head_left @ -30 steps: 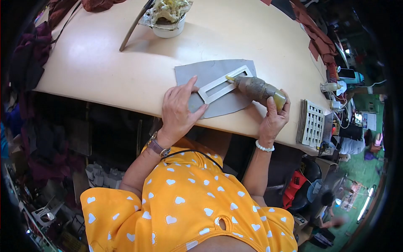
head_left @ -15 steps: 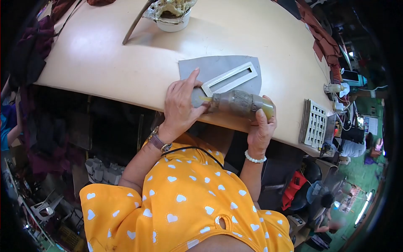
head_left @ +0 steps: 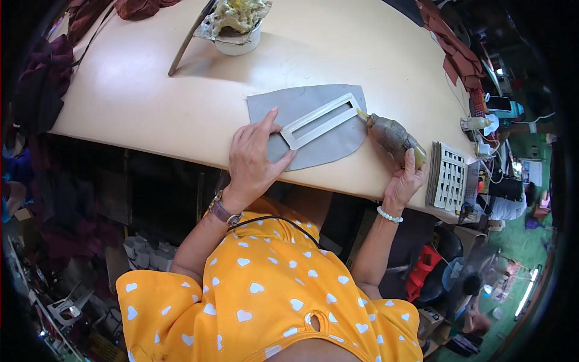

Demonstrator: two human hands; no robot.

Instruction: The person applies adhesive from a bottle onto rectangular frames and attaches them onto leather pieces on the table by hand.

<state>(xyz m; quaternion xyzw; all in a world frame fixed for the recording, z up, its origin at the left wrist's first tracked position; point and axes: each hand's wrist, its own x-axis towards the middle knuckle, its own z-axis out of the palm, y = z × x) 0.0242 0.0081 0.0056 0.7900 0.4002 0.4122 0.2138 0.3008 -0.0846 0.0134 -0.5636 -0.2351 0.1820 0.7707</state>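
Observation:
A grey flat piece (head_left: 325,151) with a curved edge lies near the table's front edge. On it, slanting up to the right, rests a pale rectangular frame (head_left: 319,123) with a long slot. My left hand (head_left: 253,151) has its fingers spread at the frame's lower left end, touching the frame and the grey piece. My right hand (head_left: 407,178) is wrapped round the base of a brownish bottle (head_left: 389,136), whose yellow nozzle points at the frame's upper right end.
A white tub (head_left: 240,43) with crusty yellowish material and a stick (head_left: 190,42) stand at the back. Slotted pale panels (head_left: 449,178) stand at the table's right end. Reddish-brown pieces (head_left: 449,45) lie along the far right edge. A person is partly visible at the lower right.
Between the earlier frames the bottle swung left along the frame's lower side; now my right hand has carried it back right, to the frame's upper end. My left hand stays at the frame's lower end.

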